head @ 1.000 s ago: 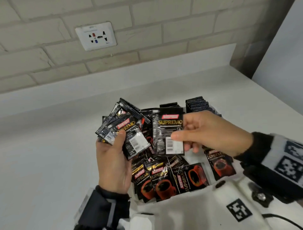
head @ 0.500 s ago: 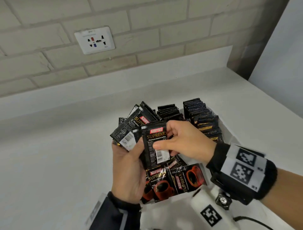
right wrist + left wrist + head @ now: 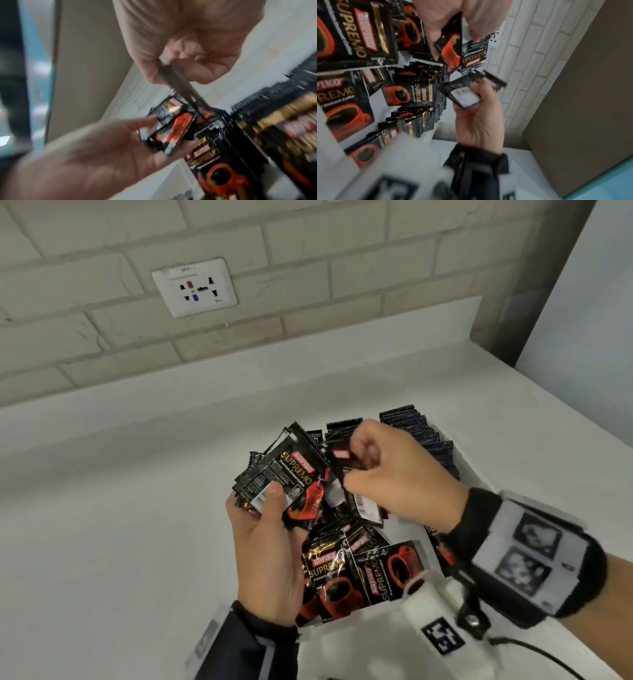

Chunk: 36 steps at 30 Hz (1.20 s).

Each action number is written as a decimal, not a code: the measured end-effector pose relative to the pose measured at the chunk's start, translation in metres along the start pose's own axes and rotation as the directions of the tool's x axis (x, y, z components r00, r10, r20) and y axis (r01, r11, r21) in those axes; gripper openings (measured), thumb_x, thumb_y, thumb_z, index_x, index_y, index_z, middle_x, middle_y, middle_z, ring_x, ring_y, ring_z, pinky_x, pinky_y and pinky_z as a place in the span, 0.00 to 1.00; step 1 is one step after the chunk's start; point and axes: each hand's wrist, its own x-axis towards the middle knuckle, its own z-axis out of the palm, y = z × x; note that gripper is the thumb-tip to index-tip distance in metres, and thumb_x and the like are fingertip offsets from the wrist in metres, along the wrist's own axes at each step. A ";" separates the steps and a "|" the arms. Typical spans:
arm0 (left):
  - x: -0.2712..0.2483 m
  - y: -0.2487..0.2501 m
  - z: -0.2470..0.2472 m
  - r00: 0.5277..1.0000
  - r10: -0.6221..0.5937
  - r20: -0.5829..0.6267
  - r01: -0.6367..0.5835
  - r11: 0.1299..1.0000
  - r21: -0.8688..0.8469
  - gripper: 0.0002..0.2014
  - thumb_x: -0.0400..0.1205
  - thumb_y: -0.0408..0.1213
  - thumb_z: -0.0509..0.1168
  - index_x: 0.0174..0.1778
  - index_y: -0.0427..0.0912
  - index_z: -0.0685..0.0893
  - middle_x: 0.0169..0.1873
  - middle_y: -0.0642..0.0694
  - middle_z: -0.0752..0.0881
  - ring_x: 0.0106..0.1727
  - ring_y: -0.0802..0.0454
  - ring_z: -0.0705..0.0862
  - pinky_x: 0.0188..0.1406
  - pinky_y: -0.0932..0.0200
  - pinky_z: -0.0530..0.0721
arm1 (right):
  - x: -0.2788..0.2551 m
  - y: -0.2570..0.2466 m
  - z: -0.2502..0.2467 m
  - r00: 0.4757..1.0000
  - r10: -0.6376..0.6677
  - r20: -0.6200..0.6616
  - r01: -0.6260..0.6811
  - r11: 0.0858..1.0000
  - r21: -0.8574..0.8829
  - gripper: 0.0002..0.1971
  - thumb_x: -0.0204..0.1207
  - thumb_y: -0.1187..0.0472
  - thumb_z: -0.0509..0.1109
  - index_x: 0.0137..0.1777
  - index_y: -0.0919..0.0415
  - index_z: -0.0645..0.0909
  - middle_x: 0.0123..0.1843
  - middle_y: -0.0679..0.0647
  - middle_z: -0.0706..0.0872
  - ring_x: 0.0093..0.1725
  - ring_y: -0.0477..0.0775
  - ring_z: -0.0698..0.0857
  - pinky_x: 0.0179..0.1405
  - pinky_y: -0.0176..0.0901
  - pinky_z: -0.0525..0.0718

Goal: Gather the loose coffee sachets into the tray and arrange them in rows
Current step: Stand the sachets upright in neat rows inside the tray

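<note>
Left hand [image 3: 270,546] at frame centre, thumb clamping a fanned bunch of sachets [image 3: 284,477]. Right hand [image 3: 400,477] just beside, fingers curled, pinching one sachet [image 3: 366,505]. Tray [image 3: 469,460] below, rows upper right, loose sachets [image 3: 359,570] lower centre.

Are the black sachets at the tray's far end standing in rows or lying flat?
Standing on edge: the far black sachets show only serrated top edges, packed in rows.

Tray [image 3: 471,470] mostly hidden under sachets and right hand [image 3: 400,477]. Right wrist view motion-blurred; print on pinched sachet [image 3: 181,86] unreadable. Wrist marker [image 3: 527,556] smeared. Left forearm cut off by frame bottom.
</note>
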 end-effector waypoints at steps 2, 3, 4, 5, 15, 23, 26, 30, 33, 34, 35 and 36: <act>-0.004 -0.004 0.005 0.999 -0.004 0.047 0.003 1.000 0.029 0.10 0.84 0.32 0.58 0.60 0.43 0.72 0.52 0.42 0.86 0.48 0.48 0.86 0.39 0.53 0.87 | 0.001 -0.009 0.010 0.993 -0.110 0.034 0.114 0.979 -0.167 0.17 0.69 0.70 0.68 0.37 0.50 0.64 0.30 0.45 0.71 0.23 0.40 0.68 0.22 0.29 0.71; -0.006 -0.005 0.007 0.997 -0.010 0.072 0.007 0.999 0.037 0.12 0.84 0.32 0.58 0.63 0.43 0.73 0.52 0.42 0.87 0.49 0.48 0.87 0.38 0.56 0.88 | 0.001 -0.012 0.016 0.986 -0.148 0.079 0.162 0.963 -0.217 0.17 0.70 0.69 0.68 0.39 0.50 0.63 0.30 0.45 0.72 0.24 0.41 0.68 0.22 0.30 0.70; -0.007 -0.006 0.008 0.995 -0.015 0.100 0.012 1.000 0.029 0.14 0.84 0.31 0.57 0.65 0.44 0.73 0.52 0.42 0.88 0.50 0.48 0.88 0.38 0.58 0.88 | 0.001 -0.014 0.022 0.978 -0.167 0.124 0.192 0.953 -0.234 0.16 0.71 0.67 0.68 0.41 0.50 0.63 0.30 0.45 0.72 0.23 0.41 0.69 0.21 0.30 0.69; -0.007 -0.006 0.008 0.993 -0.024 0.114 0.023 1.000 0.006 0.14 0.84 0.30 0.57 0.66 0.44 0.74 0.50 0.43 0.88 0.50 0.50 0.88 0.39 0.60 0.88 | 0.002 -0.015 0.026 0.973 -0.167 0.159 0.200 0.953 -0.227 0.14 0.71 0.65 0.69 0.44 0.51 0.64 0.30 0.45 0.73 0.23 0.41 0.69 0.20 0.29 0.68; -0.005 -0.003 -0.008 0.983 -0.127 0.134 0.141 0.985 -0.103 0.11 0.81 0.31 0.58 0.59 0.38 0.78 0.50 0.35 0.87 0.42 0.47 0.89 0.36 0.55 0.90 | 0.009 -0.009 0.016 0.929 0.057 0.365 -0.148 0.963 0.226 0.18 0.77 0.76 0.56 0.63 0.62 0.75 0.38 0.52 0.77 0.30 0.44 0.79 0.33 0.33 0.83; -0.003 -0.002 -0.007 0.968 -0.080 0.236 0.087 0.996 -0.021 0.25 0.72 0.35 0.62 0.68 0.40 0.74 0.55 0.37 0.87 0.50 0.44 0.87 0.41 0.52 0.90 | 0.007 0.003 0.017 0.966 0.107 0.236 -0.199 0.889 0.413 0.17 0.78 0.75 0.58 0.63 0.58 0.70 0.33 0.56 0.79 0.21 0.46 0.77 0.18 0.35 0.79; -0.004 -0.001 -0.008 0.955 -0.078 0.285 0.083 0.996 -0.008 0.26 0.73 0.36 0.62 0.70 0.42 0.72 0.51 0.41 0.88 0.47 0.47 0.89 0.39 0.52 0.89 | 0.005 0.002 0.020 0.956 0.104 0.273 -0.215 0.883 0.416 0.18 0.78 0.75 0.56 0.63 0.58 0.70 0.33 0.56 0.78 0.21 0.47 0.77 0.19 0.36 0.80; -0.004 0.001 -0.011 0.943 -0.126 0.309 0.119 0.992 0.040 0.27 0.73 0.42 0.60 0.70 0.44 0.71 0.50 0.42 0.89 0.46 0.46 0.90 0.31 0.55 0.87 | 0.001 -0.002 0.023 0.948 0.080 0.309 -0.196 0.910 0.365 0.16 0.80 0.74 0.53 0.62 0.57 0.68 0.33 0.56 0.78 0.22 0.48 0.78 0.20 0.37 0.80; -0.004 -0.001 -0.013 0.939 -0.141 0.313 0.123 0.989 0.076 0.27 0.73 0.42 0.61 0.71 0.43 0.71 0.55 0.38 0.86 0.50 0.43 0.88 0.36 0.53 0.88 | 0.000 -0.003 0.025 0.943 0.057 0.327 -0.169 0.931 0.324 0.16 0.81 0.74 0.52 0.62 0.56 0.67 0.34 0.56 0.77 0.23 0.48 0.78 0.22 0.38 0.81; -0.004 -0.001 -0.013 0.940 -0.143 0.310 0.122 0.989 0.086 0.27 0.73 0.40 0.61 0.70 0.42 0.72 0.55 0.37 0.86 0.50 0.43 0.88 0.37 0.53 0.89 | 0.000 -0.003 0.025 0.939 0.056 0.338 -0.169 0.934 0.316 0.16 0.81 0.74 0.51 0.62 0.56 0.66 0.34 0.57 0.77 0.24 0.49 0.78 0.22 0.38 0.82; -0.003 -0.002 -0.014 0.940 -0.146 0.308 0.122 0.988 0.095 0.27 0.73 0.37 0.62 0.70 0.41 0.72 0.54 0.36 0.86 0.49 0.43 0.87 0.38 0.52 0.89 | 0.000 -0.003 0.024 0.933 0.058 0.354 -0.175 0.935 0.309 0.16 0.81 0.75 0.51 0.63 0.57 0.66 0.35 0.57 0.77 0.24 0.49 0.78 0.22 0.38 0.82; -0.003 -0.002 -0.015 0.939 -0.153 0.308 0.128 0.987 0.101 0.26 0.73 0.36 0.62 0.70 0.40 0.72 0.53 0.36 0.86 0.49 0.42 0.87 0.39 0.52 0.89 | 0.000 -0.004 0.023 0.928 0.060 0.368 -0.181 0.936 0.302 0.17 0.80 0.75 0.51 0.63 0.57 0.67 0.35 0.57 0.77 0.25 0.50 0.78 0.22 0.38 0.81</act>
